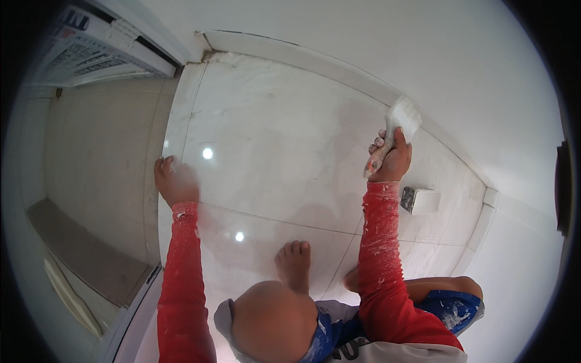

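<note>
At left of centre, the left hand [174, 180] lies flat with fingers spread on the glossy white floor tile [272, 139], holding nothing, apparently bracing the crouched body. Lower centre, a bare foot [294, 262] is planted on the tile. At right of centre, the right hand [392, 158] has its fingers wrapped tight around a paint-smeared brush [396, 128], bristles up against the white skirting [339, 66]. Just right of that forearm, a small white-topped block [420, 201] sits within reach.

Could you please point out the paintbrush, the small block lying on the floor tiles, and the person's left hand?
paintbrush [402, 118], head view, on its white bristles.
small block [422, 201], head view, on its pale top face.
left hand [174, 180], head view, on the back of the hand, pressed on the tile.
</note>
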### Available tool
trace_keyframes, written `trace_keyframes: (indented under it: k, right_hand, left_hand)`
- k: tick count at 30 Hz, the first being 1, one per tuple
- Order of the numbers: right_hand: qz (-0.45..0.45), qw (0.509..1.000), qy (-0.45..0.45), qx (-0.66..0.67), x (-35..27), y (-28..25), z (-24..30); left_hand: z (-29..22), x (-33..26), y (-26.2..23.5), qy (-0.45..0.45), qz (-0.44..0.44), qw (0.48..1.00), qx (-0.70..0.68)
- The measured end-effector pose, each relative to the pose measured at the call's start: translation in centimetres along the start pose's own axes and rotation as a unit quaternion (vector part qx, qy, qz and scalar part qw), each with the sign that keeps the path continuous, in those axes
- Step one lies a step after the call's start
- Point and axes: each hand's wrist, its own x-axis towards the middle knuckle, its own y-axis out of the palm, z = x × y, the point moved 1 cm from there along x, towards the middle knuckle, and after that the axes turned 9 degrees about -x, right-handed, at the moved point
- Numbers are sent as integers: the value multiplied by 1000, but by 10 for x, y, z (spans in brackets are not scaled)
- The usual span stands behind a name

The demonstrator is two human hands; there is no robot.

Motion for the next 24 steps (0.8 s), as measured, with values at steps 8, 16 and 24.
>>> trace_keyframes:
  k: [8, 16, 24]
  right_hand:
    - [126, 986, -10, 105, -38, 158, -59]
    - [279, 959, 38, 28, -92, 275, -98]
    - [309, 947, 63, -66, -62, 238, -71]
  left_hand:
    - [0, 3, -5, -5, -5, 1000, 8]
    - [4, 1, -6, -23, 1, 1000, 6]
    - [1, 2, -6, -30, 7, 1000, 5]
